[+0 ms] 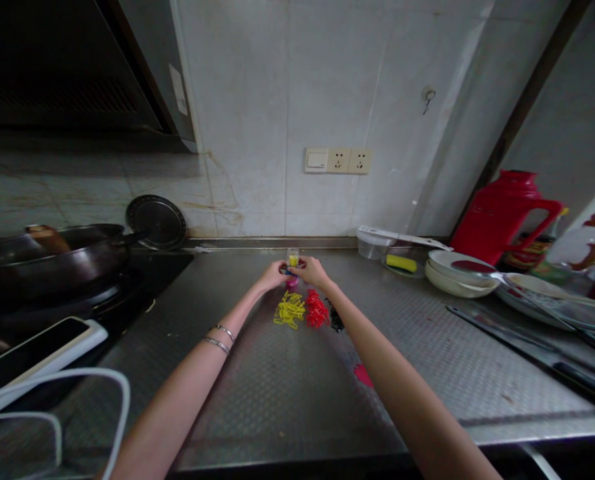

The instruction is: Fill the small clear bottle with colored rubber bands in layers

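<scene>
Clock centred on the wearer, 12 straight ahead. Nearest, at 9 to 10: a white cable (122, 387) looping over the worktop (277, 400). Just beyond it at 10, a white device with a dark glossy top (52, 353); type not determined. At 1, a flat pink piece (362, 375) lies partly covered by the right forearm. At 2, a long dark utensil (497, 338) lies aslant.

Further out at 12: a loose heap of yellow bands (290, 310); just to its 3 o'clock side, a heap of red bands (317, 309); beside that, black bands (336, 319), partly behind the right forearm.

Directly past the heaps, at 12: the left hand (273, 274) and right hand (311, 270) meet around a small clear container (292, 254), upright, yellow content visible inside. Fingers of both hands are bent in and closed on it from the 9 and 3 o'clock sides; exact fingertip contact too small to read. A pink patch (292, 283) shows just below the grip.

Farther: pan (77, 257) at 10; round dark lid (156, 222) at 11, leaning on the wall; white tub (371, 247) at 1; stacked bowls (460, 280) and red thermos (500, 213) between 1 and 2.
</scene>
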{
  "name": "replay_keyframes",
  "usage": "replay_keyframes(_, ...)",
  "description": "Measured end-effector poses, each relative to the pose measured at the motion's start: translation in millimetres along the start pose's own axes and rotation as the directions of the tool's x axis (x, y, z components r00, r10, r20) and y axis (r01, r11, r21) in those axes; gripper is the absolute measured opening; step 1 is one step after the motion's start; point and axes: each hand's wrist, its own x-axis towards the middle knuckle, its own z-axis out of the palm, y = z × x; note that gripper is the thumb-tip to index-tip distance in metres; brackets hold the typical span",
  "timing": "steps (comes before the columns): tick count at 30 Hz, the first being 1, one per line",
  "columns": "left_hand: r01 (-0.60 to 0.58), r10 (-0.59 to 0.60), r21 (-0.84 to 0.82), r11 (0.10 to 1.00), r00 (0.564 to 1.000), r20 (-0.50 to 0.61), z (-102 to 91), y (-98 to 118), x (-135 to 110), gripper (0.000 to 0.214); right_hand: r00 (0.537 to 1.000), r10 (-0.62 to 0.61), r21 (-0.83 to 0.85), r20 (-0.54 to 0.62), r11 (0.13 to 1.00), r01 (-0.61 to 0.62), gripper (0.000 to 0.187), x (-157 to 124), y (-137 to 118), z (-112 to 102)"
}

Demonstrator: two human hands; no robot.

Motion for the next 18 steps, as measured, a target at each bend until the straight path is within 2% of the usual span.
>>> replay_keyframes(7, -0.047, 0.046, 0.031, 0.998, 0.999, 0.026, 0.6, 2.3, -4.3, 0.035, 1.0, -0.001, 0.025, -0.013, 1.0, 0.002, 0.032, -3.2, -1.2, -0.8)
replay_keyframes(13, -0.055, 0.055, 0.101, 0.993, 0.998, 0.0, 0.2, 7.4, -10.2, 0.038, 1.0, 0.0, 0.013, 0.022, 1.0, 0.0, 0.03, -5.1, -9.4, -5.3)
replay_keyframes(18, -0.081, 0.08, 0.069, 0.994, 0.997, 0.013, -0.1, 7.1, -11.4, 0.034, 0.999, -0.005, -0.125, 0.032, 0.992, 0.009, 0.038, -19.9, -17.0, -24.6)
